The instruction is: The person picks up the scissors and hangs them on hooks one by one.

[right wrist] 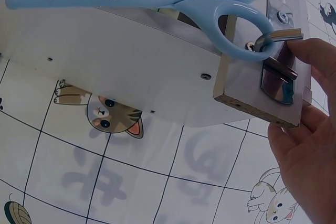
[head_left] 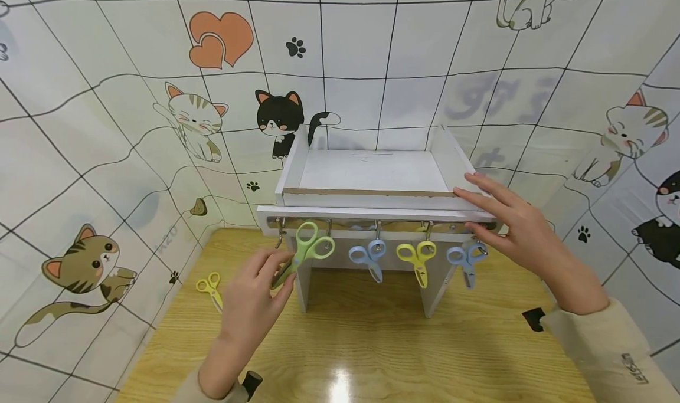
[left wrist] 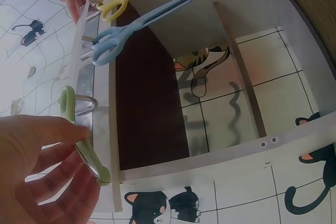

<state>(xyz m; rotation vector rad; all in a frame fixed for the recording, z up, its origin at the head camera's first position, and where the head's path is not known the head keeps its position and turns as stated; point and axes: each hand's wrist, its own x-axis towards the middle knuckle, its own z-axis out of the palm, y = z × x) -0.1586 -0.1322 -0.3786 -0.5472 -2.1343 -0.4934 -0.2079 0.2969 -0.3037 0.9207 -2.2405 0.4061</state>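
Green scissors [head_left: 301, 252] are pinched by the blade end in my left hand [head_left: 255, 302], handle loops up. In the left wrist view a loop is close to a metal hook [left wrist: 86, 99]; I cannot tell whether the hook passes through. My right hand [head_left: 517, 229] rests at the right end of a white shelf [head_left: 372, 201], its fingers extended over the upper tray part and thumb against the front strip. From other hooks along the strip hang blue scissors [head_left: 373, 265], yellow scissors [head_left: 417, 264] and, beside my right thumb, more blue scissors [head_left: 468, 267].
The shelf stands on a wooden table [head_left: 366, 344] against a tiled-pattern backdrop [head_left: 361, 43] with cartoon cats. Yellow scissors [head_left: 210, 284] lie on the table left of my left hand. A bare hook [head_left: 280, 238] sits at the strip's left end.
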